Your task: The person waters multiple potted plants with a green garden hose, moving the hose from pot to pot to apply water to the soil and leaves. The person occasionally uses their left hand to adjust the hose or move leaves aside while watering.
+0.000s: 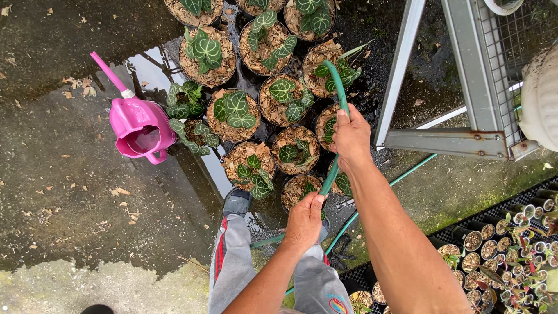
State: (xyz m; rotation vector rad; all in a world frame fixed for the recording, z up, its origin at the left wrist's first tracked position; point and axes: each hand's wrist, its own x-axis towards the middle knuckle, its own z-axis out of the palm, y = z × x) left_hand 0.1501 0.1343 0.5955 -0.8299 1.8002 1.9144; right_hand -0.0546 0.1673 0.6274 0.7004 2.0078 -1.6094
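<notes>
A green garden hose [339, 87] runs up from the ground through both my hands, and its end arches over a potted plant [325, 67]. My right hand [350, 135] grips the hose near its end. Lower down, my left hand [304, 220] holds the same hose close to my legs. Below the hose end stand several round black pots [283, 99] filled with bark chips and dark green, white-veined leaves, set on wet concrete.
A pink watering can [139, 125] sits on the wet ground to the left of the pots. A metal rack frame [447, 139] stands at the right. Trays of small seedling pots [505, 250] fill the lower right. My grey-trousered legs and shoe [237, 200] are beneath.
</notes>
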